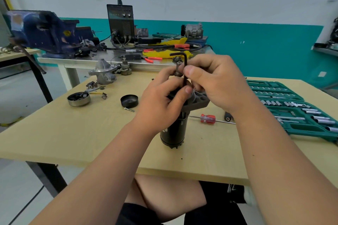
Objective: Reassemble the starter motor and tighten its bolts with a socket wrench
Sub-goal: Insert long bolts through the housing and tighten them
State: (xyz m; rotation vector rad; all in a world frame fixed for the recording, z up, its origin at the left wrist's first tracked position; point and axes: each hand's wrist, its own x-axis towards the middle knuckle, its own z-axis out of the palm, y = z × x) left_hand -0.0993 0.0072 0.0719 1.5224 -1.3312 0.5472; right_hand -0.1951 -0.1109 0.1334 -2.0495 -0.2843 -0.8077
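The starter motor (173, 131) stands upright on the wooden table (73, 133), with its black cylinder below both hands and its dark top bracket between them. The left hand (162, 100) comes in from the lower left, the forearm rising across the table edge. Its fingers are curled round the motor's upper end and the thumb lies across the front. The right hand (214, 82) reaches in from the right with the wrist above the table, and pinches the long leg of an L-shaped hex key (186, 64) between thumb and fingers. The key stands upright beside the motor's shaft (178, 69), short leg pointing left (its lower tip is hidden behind the left thumb, so I cannot tell what it seats in). There is one motor body, one hex key and two hands. Just right of the motor lies one red-handled screwdriver (207, 118), and farther right one open green socket case (303, 129). To the left lie one black cap (129, 100), one round silver housing (78, 98) and one grey nose casting (104, 73).
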